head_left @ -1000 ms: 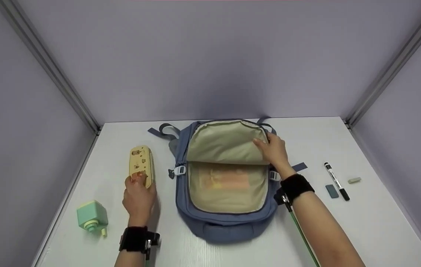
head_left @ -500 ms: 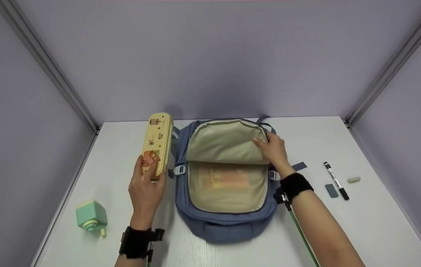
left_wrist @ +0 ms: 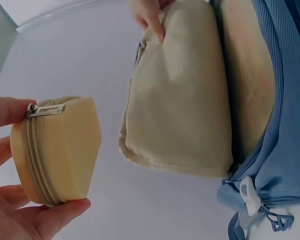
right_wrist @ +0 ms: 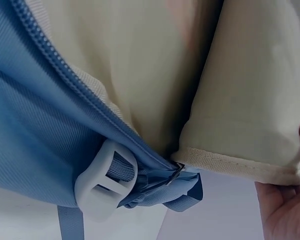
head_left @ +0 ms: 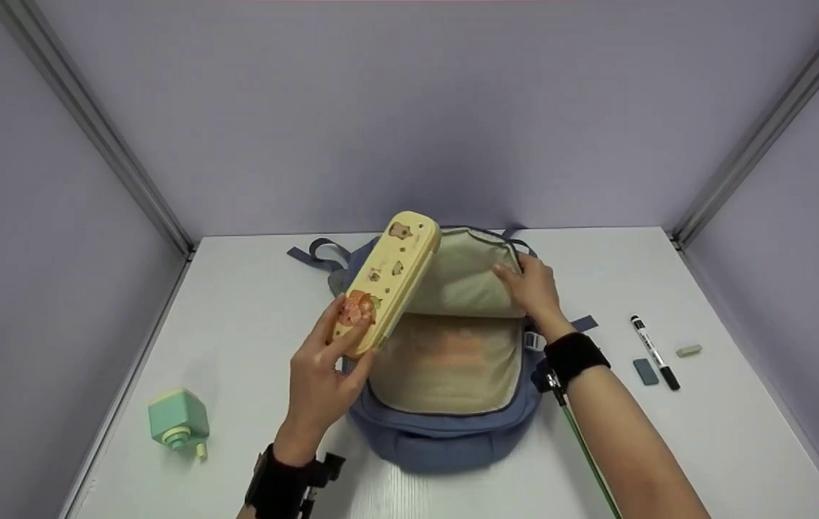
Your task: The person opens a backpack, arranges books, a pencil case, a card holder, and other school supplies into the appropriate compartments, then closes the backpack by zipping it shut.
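At the far left of the white table [head_left: 236, 288] stands a mint-green pencil sharpener [head_left: 179, 420], near the table's left edge and well apart from everything else. Next comes the left hand [head_left: 319, 382], its thumb and fingers curled round the near end of a yellow zipped pencil case [head_left: 386, 281] — the case is lifted clear of the table and tilted, its far end pointing up and to the right over the left rim of the blue backpack [head_left: 445, 440]. In the left wrist view the zipper pull sits at the case's end, by the fingertips.

The backpack lies flat in the middle of the table with its main compartment unzipped; the beige lining shows, and something pale orange lies inside it. The right hand [head_left: 536, 292] grips the beige-lined flap [head_left: 463, 281] at its right edge, fingers over the fabric, holding it folded back toward the far side — the right wrist view shows the flap's hem resting on the fingers, with a white strap buckle [right_wrist: 105, 180] below it.

To the right of the backpack lie a small grey-blue eraser [head_left: 645, 371], a black marker [head_left: 654, 352] just beside it, and a pale eraser [head_left: 688, 350] further right.
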`<state>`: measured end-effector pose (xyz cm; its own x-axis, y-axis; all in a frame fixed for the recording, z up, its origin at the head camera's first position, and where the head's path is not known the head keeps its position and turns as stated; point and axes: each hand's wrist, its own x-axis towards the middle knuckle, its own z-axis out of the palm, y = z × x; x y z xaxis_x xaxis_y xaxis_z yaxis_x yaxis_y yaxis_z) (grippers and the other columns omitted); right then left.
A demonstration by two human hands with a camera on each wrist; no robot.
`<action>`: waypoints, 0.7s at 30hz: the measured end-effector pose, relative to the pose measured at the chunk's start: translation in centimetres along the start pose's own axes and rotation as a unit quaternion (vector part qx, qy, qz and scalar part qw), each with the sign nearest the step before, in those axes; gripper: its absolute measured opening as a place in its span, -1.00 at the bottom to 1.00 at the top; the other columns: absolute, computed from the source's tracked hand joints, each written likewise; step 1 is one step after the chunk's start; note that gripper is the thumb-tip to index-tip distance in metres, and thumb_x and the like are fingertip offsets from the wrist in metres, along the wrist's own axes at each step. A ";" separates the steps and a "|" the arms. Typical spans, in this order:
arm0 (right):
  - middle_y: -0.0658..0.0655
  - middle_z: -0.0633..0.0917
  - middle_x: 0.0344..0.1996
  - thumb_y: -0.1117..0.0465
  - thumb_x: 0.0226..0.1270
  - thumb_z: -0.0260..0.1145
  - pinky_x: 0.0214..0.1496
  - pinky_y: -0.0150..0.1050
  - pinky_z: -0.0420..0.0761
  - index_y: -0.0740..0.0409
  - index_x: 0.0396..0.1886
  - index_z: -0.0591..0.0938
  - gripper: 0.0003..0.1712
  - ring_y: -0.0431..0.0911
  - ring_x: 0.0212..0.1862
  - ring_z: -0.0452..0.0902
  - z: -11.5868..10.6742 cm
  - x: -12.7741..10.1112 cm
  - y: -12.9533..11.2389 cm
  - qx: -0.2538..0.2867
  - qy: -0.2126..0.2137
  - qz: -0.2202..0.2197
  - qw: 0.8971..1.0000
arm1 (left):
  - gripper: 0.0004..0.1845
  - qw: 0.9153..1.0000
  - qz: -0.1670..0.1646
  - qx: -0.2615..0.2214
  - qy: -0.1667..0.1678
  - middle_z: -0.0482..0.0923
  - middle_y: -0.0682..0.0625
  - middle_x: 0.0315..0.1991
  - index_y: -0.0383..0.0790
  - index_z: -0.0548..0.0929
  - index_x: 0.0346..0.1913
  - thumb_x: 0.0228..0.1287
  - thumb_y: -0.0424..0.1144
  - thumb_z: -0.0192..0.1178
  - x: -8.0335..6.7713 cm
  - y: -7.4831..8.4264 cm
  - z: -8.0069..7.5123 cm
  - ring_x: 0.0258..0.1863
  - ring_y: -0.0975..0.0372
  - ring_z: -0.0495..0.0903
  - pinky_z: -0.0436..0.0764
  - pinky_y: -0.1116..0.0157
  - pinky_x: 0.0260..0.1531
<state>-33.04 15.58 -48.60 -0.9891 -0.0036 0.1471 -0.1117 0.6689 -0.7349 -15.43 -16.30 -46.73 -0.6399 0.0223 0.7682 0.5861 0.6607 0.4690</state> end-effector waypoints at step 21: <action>0.26 0.72 -0.27 0.01 0.34 0.36 -0.16 0.00 0.49 0.29 -0.17 0.67 -0.62 0.10 -0.26 0.57 -0.7 0.6 -1.1 0.015 0.031 -0.003 0.999 | -0.59 0.976 -0.026 0.071 -0.205 0.62 -0.09 0.09 0.04 0.77 0.02 0.03 -0.05 0.38 -1.8 0.5 0.2 -0.14 -0.01 0.68 0.62 0.07 -0.40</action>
<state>-33.39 15.35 -47.20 -0.9807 0.0384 0.1919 -0.1221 0.6465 -0.7531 -14.07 -15.90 -47.96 -0.8297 0.2645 0.4916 0.4904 0.7662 0.4152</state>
